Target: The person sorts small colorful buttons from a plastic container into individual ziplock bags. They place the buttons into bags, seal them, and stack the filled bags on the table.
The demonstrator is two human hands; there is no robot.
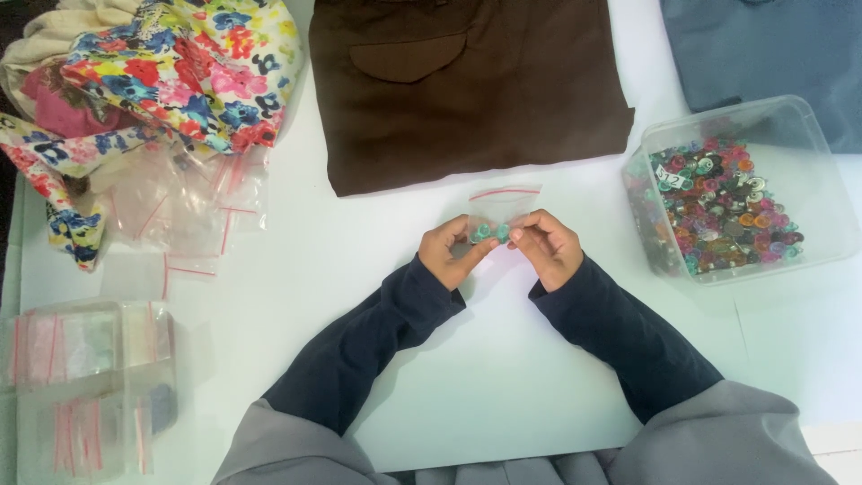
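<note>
Both the left hand and right hand are pinching a small bag already holding teal buttons, its top not yet sealed.

One camera sits on the person's head, looking steeply down and forward across the white table, close above it; no second view.

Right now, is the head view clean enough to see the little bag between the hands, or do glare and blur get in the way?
Head view: lighting is even and bright, shadows soft. The small zip bag is in focus, its teal buttons readable between left hand and right hand. The white table looks slightly washed out; the loose clear bags at left blend into it.
</note>
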